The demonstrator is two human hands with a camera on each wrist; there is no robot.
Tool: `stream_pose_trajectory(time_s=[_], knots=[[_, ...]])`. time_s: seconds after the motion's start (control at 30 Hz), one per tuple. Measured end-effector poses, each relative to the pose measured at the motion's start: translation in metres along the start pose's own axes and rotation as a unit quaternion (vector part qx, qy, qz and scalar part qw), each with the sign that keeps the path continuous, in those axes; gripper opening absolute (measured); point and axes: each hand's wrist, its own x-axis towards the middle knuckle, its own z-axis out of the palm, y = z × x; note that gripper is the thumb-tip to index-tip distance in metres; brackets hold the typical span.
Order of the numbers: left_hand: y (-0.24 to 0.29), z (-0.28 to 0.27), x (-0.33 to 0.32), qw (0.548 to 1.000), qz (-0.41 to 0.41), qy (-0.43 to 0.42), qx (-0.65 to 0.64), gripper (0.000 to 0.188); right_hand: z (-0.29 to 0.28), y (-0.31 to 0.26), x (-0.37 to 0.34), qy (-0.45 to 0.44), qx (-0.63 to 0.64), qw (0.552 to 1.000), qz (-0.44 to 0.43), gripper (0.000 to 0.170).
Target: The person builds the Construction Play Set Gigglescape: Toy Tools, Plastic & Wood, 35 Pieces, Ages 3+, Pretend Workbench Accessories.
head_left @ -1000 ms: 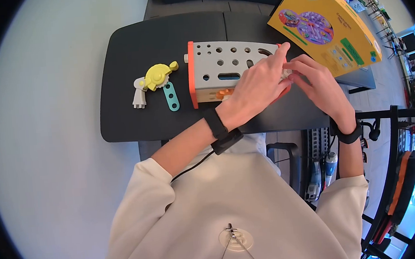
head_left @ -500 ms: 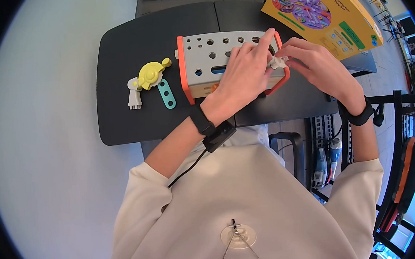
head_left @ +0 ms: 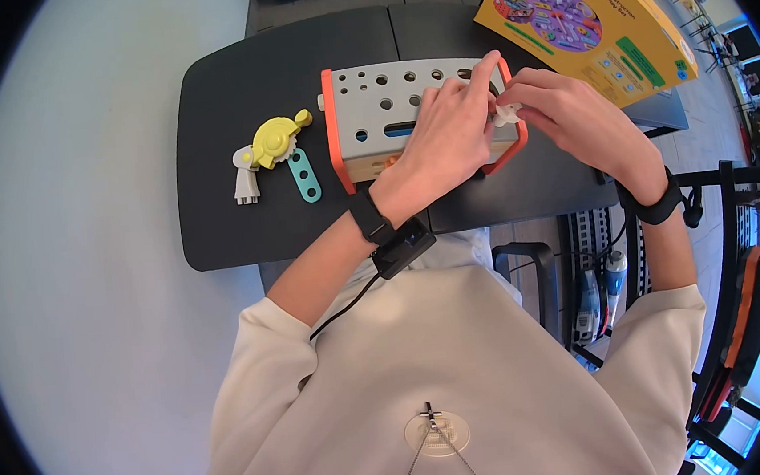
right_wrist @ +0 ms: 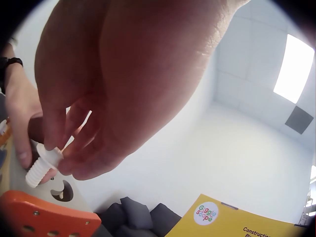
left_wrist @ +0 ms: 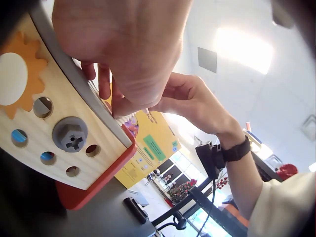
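Note:
The toy box (head_left: 370, 104), with a grey perforated top, wooden side and orange-red ends, stands on the dark table (head_left: 234, 79). My right hand (head_left: 580, 119) pinches a white threaded screw (right_wrist: 40, 168) by its head; in the right wrist view the screw is tilted above the grey top, near a curved slot. My left hand (head_left: 444, 139) lies over the right part of the top, its fingertips close to the screw. Whether they hold anything is hidden. In the left wrist view a grey bolt head (left_wrist: 70, 134) and an orange gear (left_wrist: 29, 74) sit on the wooden side.
A yellow and white toy piece (head_left: 274, 142) and a teal strip with holes (head_left: 304, 176) lie on the table left of the toy box. Behind the right hand stands a yellow carton (head_left: 596, 28). A chair (head_left: 539, 270) is below the table's front edge.
The white screw, plainly visible between the hands half a second ago, is now lower and closer to the box's right end, partly covered by fingers. The head view has shifted since one second ago.

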Motion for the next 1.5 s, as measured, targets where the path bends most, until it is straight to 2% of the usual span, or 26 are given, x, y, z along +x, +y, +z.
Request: stream_pose_trajectory(time_s=[0.1, 0.27, 0.33, 0.43, 0.47, 0.53, 0.67, 0.77, 0.83, 0.87, 0.93, 0.97, 1.03, 1.07, 1.13, 1.2, 1.37, 1.43, 1.47, 1.5], knots=[[0.0, 0.003, 0.001, 1.0, 0.003, 0.007, 0.009, 0.084, 0.002, 0.0, 0.0, 0.027, -0.013, 1.0, -0.009, 0.01], [0.009, 0.007, 0.005, 0.999, -0.005, 0.021, 0.028, 0.088, 0.012, 0.006, 0.003, 0.04, -0.083, 0.996, 0.014, 0.02], [0.008, 0.008, 0.006, 0.999, 0.0, 0.035, 0.041, 0.09, 0.02, 0.01, 0.007, 0.005, -0.154, 0.986, 0.069, 0.024], [0.004, 0.009, 0.008, 0.999, -0.025, 0.017, 0.026, 0.09, 0.012, 0.002, 0.005, 0.009, -0.141, 0.986, 0.085, 0.023], [0.004, 0.009, 0.008, 1.0, -0.021, 0.018, 0.01, 0.089, 0.008, -0.001, 0.003, 0.009, -0.14, 0.986, 0.084, 0.023], [0.003, 0.01, 0.007, 1.0, -0.017, 0.019, -0.005, 0.089, 0.001, -0.005, -0.001, 0.032, -0.041, 0.999, 0.018, 0.02], [-0.001, 0.011, 0.004, 1.0, 0.003, 0.019, -0.013, 0.086, 0.007, 0.001, 0.0, 0.021, -0.038, 0.999, 0.01, 0.017], [0.009, 0.005, 0.003, 0.999, 0.011, 0.029, -0.018, 0.086, 0.016, 0.003, 0.007, 0.034, -0.105, 0.994, 0.008, 0.018], [0.012, 0.002, 0.005, 0.999, 0.009, 0.034, -0.028, 0.084, 0.021, 0.006, 0.015, -0.092, -0.194, 0.968, 0.127, 0.021], [0.011, 0.001, 0.007, 0.999, 0.0, 0.036, -0.03, 0.079, 0.018, 0.003, 0.016, -0.092, -0.194, 0.968, 0.126, 0.021], [0.01, 0.0, 0.008, 0.999, -0.009, 0.041, -0.029, 0.074, 0.008, -0.004, 0.018, -0.165, -0.227, 0.951, 0.128, 0.023], [0.008, -0.001, 0.007, 0.998, -0.017, 0.056, -0.023, 0.068, 0.007, -0.005, 0.014, -0.164, -0.229, 0.951, 0.126, 0.023], [0.004, -0.002, 0.006, 0.997, -0.023, 0.071, -0.017, 0.062, 0.006, -0.003, 0.001, -0.004, -0.092, 0.995, 0.049, 0.022], [0.0, -0.004, 0.005, 0.998, -0.021, 0.052, -0.035, 0.059, 0.004, -0.001, 0.0, -0.003, -0.093, 0.994, 0.049, 0.022], [-0.007, -0.007, 0.004, 0.998, -0.018, 0.032, -0.052, 0.057, 0.002, 0.002, -0.003, -0.008, -0.086, 0.996, -0.019, 0.024], [-0.011, -0.009, 0.002, 0.997, -0.008, -0.02, -0.073, 0.054, 0.004, 0.003, -0.002, 0.007, -0.079, 0.997, -0.019, 0.023], [0.0, -0.009, 0.002, 0.999, 0.009, -0.031, 0.016, 0.052, 0.014, 0.001, 0.009, 0.02, -0.099, 0.995, 0.01, 0.023], [0.004, -0.003, 0.003, 0.999, 0.012, -0.03, 0.035, 0.051, 0.011, -0.006, 0.023, -0.18, -0.249, 0.947, 0.096, 0.025], [0.003, 0.001, 0.004, 0.999, 0.007, -0.011, 0.035, 0.047, 0.011, -0.006, 0.025, -0.18, -0.25, 0.947, 0.095, 0.025], [0.002, 0.004, 0.003, 0.999, 0.002, 0.008, 0.036, 0.043, 0.01, -0.007, 0.026, -0.209, -0.264, 0.933, 0.13, 0.025]])
